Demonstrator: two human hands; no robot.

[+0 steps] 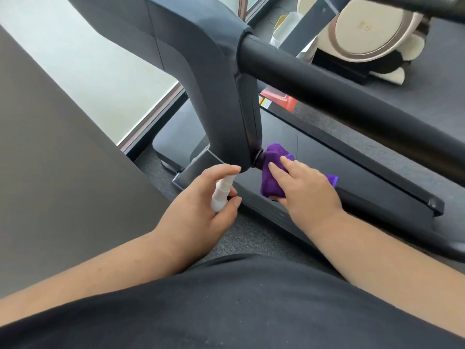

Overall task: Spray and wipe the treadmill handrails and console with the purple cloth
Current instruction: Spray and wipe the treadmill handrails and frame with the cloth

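1. Nearest the cam: black shirt [251, 311] fills the bottom of the view, both bare forearms reaching fwd over it.
2. Writing: I see a faint mark on the cream round machine [370, 26] top right, too small to read. Red-and-white sticker [276, 100] under the handrail has print, unreadable. No label visible on the bottle.
3. L hand [201, 210]: palm turned inward, fingers curled around a small white spray bottle [221, 192]. Index finger lies over the top of the nozzle, thumb presses the bottle's side. Nozzle end sits just beside the lower end of the dark upright [226, 109].
4. R hand [304, 190]: back of hand up, fingers spread a bit and flat, pressing on the purple cloth [273, 170]. Thumb tucked beneath, mostly hidden.
5. Cloth is bunched around the lower bar right where it leaves the bottom of the upright; bar itself almost fully hidden by cloth and hand. One corner pokes out past the R hand's far side.
6. Thick black handrail [352, 102] runs from the upright's top joint down to the right, above both hands, not touched by either.
7. Treadmill deck [327, 157] lies below the hands, on dark speckled floor [241, 233].
8. Grey panel [63, 159] fills the left side. Console not identifiable.
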